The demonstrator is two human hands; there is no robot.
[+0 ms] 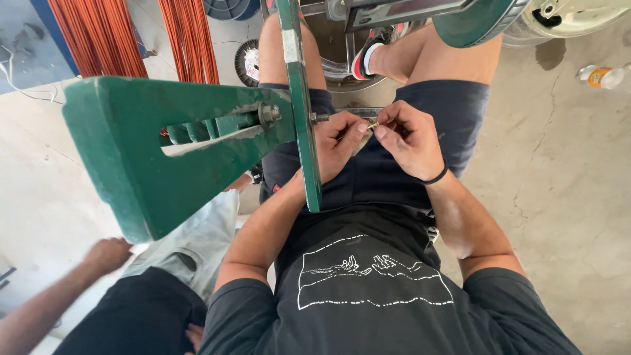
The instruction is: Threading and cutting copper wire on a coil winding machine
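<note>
Above the lap, left hand and right hand pinching a small brass piece, green metal frame crossing the left forearm.

Under you runs a grey concrete floor, cracked in thin lines to your right and marked with a dark stain near the top. A small bottle with an orange label lies on its side on it at the far right, and a round wire spool rests on it beyond your knees
</note>
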